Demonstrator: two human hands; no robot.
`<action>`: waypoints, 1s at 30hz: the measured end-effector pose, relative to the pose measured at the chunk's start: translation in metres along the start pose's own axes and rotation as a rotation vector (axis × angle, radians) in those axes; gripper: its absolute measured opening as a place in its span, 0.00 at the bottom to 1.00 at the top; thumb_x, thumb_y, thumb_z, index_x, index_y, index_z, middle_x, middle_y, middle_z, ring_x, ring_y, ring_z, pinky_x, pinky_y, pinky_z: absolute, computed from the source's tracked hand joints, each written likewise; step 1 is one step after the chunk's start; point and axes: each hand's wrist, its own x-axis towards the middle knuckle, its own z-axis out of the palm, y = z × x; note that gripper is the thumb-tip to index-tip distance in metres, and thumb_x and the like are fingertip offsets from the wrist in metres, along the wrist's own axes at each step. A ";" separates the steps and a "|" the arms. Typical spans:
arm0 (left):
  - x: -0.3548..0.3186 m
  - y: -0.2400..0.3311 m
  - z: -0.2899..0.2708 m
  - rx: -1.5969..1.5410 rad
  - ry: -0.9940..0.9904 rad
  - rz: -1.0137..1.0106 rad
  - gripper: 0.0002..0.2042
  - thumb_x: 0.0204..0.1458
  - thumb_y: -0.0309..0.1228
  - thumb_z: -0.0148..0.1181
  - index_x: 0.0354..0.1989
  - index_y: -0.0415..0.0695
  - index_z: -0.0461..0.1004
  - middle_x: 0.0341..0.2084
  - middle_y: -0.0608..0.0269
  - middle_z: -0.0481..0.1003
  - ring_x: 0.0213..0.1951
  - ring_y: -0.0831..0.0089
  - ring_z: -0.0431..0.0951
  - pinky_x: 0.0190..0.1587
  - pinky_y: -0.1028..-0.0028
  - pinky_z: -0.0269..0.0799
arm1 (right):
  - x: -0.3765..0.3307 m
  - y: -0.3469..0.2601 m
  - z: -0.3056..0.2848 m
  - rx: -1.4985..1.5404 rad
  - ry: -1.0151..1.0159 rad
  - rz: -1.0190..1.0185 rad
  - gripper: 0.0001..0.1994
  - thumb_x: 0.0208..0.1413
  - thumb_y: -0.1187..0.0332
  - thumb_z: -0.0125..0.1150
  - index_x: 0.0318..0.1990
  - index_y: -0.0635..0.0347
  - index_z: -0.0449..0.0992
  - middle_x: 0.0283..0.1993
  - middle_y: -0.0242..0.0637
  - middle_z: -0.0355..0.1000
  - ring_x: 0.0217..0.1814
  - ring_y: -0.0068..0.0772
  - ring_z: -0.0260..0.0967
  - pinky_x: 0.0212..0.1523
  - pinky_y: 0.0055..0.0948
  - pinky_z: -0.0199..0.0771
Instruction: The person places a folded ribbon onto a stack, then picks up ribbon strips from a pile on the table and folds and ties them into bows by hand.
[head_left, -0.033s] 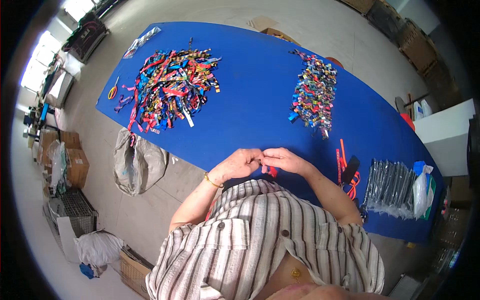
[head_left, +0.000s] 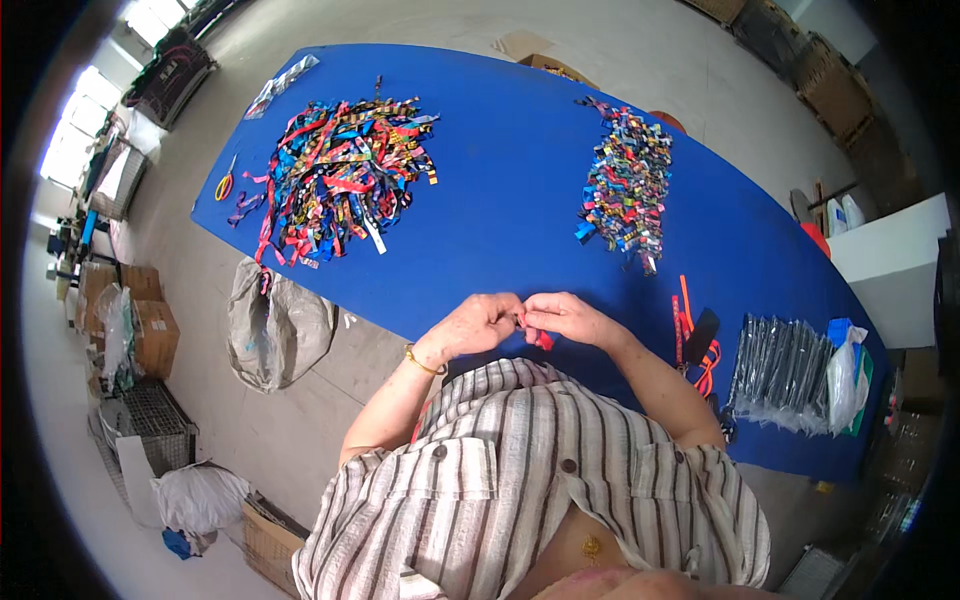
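Close in front of my body, at the near edge of the blue table (head_left: 500, 200), my left hand (head_left: 482, 322) and my right hand (head_left: 568, 320) meet fingertip to fingertip. Both are closed in a pinch on a small red fabric strap (head_left: 543, 340), whose end hangs below the right fingers. The rest of it is hidden by the fingers. Ahead and to the left lies a loose heap of multicoloured straps (head_left: 350, 185). A narrower, neater pile of short patterned straps (head_left: 630, 185) lies ahead to the right.
Yellow-handled scissors (head_left: 225, 186) and a clear plastic packet (head_left: 283, 85) lie at the table's left end. On the right are orange straps (head_left: 712, 365), a row of dark plastic-wrapped packs (head_left: 780, 375) and a white bag (head_left: 845, 385). A pale sack (head_left: 280, 325) stands on the floor.
My fingertips have shifted very slightly around the red strap. The piles and everything else lie as before.
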 end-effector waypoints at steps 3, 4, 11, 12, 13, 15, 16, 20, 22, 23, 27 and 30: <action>0.008 -0.001 -0.013 0.022 0.040 -0.132 0.06 0.53 0.24 0.51 0.35 0.41 0.76 0.17 0.68 0.69 0.22 0.81 0.65 0.25 0.75 0.62 | -0.007 0.012 -0.009 0.151 0.070 -0.041 0.11 0.63 0.64 0.54 0.37 0.63 0.73 0.31 0.31 0.74 0.30 0.17 0.69 0.33 0.21 0.70; 0.009 0.002 -0.020 0.016 0.067 -0.177 0.06 0.54 0.25 0.51 0.34 0.41 0.76 0.16 0.67 0.69 0.22 0.81 0.66 0.25 0.75 0.64 | -0.009 0.005 -0.011 0.147 0.068 -0.044 0.11 0.63 0.64 0.53 0.37 0.64 0.73 0.30 0.32 0.74 0.32 0.19 0.71 0.36 0.22 0.72; 0.043 -0.056 -0.057 0.219 0.290 -0.087 0.09 0.51 0.26 0.55 0.40 0.41 0.75 0.34 0.56 0.77 0.30 0.66 0.76 0.33 0.70 0.71 | -0.005 -0.042 -0.021 0.125 0.247 -0.144 0.12 0.65 0.66 0.49 0.40 0.68 0.74 0.28 0.32 0.73 0.35 0.21 0.72 0.43 0.24 0.72; 0.046 -0.052 -0.060 0.215 0.282 -0.078 0.09 0.51 0.26 0.55 0.40 0.41 0.75 0.34 0.56 0.77 0.30 0.66 0.76 0.33 0.70 0.71 | -0.001 -0.045 -0.022 0.143 0.308 -0.148 0.12 0.65 0.65 0.49 0.40 0.67 0.73 0.28 0.32 0.73 0.34 0.22 0.72 0.43 0.25 0.72; 0.048 -0.043 -0.061 0.269 0.355 0.030 0.11 0.51 0.25 0.55 0.44 0.41 0.73 0.40 0.56 0.76 0.31 0.69 0.75 0.31 0.72 0.69 | 0.004 -0.048 -0.021 0.163 0.366 -0.152 0.13 0.65 0.64 0.50 0.41 0.67 0.73 0.28 0.33 0.73 0.34 0.23 0.72 0.42 0.25 0.72; 0.047 -0.017 -0.066 0.314 0.423 0.141 0.14 0.51 0.24 0.56 0.48 0.42 0.72 0.47 0.56 0.76 0.31 0.73 0.74 0.30 0.73 0.68 | 0.014 -0.054 -0.021 0.168 0.396 -0.128 0.13 0.65 0.64 0.49 0.40 0.67 0.73 0.28 0.33 0.72 0.34 0.24 0.72 0.42 0.25 0.72; 0.045 -0.001 -0.069 0.214 0.347 0.132 0.17 0.50 0.24 0.57 0.50 0.43 0.71 0.52 0.55 0.72 0.33 0.70 0.75 0.32 0.73 0.69 | 0.018 -0.056 -0.019 0.175 0.420 -0.106 0.14 0.65 0.63 0.49 0.40 0.67 0.73 0.28 0.33 0.72 0.33 0.24 0.72 0.42 0.25 0.72; 0.058 -0.013 -0.072 0.225 0.179 0.444 0.19 0.49 0.25 0.58 0.52 0.46 0.72 0.52 0.54 0.73 0.39 0.68 0.77 0.42 0.74 0.72 | 0.033 -0.065 -0.007 0.154 0.425 -0.104 0.13 0.65 0.63 0.48 0.38 0.65 0.74 0.26 0.32 0.74 0.30 0.23 0.72 0.35 0.23 0.71; 0.061 -0.010 -0.077 0.242 0.096 0.420 0.16 0.52 0.23 0.57 0.51 0.44 0.72 0.46 0.59 0.77 0.42 0.74 0.77 0.48 0.77 0.70 | 0.037 -0.066 -0.007 0.181 0.427 -0.099 0.13 0.65 0.63 0.48 0.40 0.65 0.74 0.27 0.33 0.73 0.31 0.25 0.73 0.37 0.25 0.72; 0.063 -0.014 -0.078 0.054 0.051 0.254 0.14 0.53 0.23 0.55 0.50 0.43 0.73 0.43 0.60 0.78 0.42 0.75 0.77 0.47 0.77 0.71 | 0.038 -0.067 -0.006 0.208 0.418 -0.097 0.13 0.65 0.64 0.48 0.41 0.66 0.74 0.27 0.34 0.73 0.32 0.26 0.73 0.39 0.26 0.73; 0.068 -0.014 -0.087 -0.403 0.059 0.098 0.07 0.58 0.21 0.50 0.42 0.37 0.72 0.33 0.60 0.79 0.38 0.77 0.78 0.43 0.77 0.73 | 0.037 -0.076 0.000 0.288 0.453 -0.086 0.13 0.65 0.64 0.47 0.43 0.66 0.73 0.28 0.35 0.73 0.33 0.26 0.73 0.40 0.26 0.73; 0.066 0.009 -0.093 -0.467 0.064 -0.017 0.04 0.58 0.21 0.50 0.37 0.34 0.71 0.30 0.56 0.79 0.35 0.75 0.79 0.41 0.78 0.74 | 0.037 -0.085 0.004 0.341 0.433 -0.226 0.14 0.65 0.63 0.46 0.46 0.64 0.73 0.32 0.34 0.74 0.33 0.24 0.72 0.39 0.24 0.72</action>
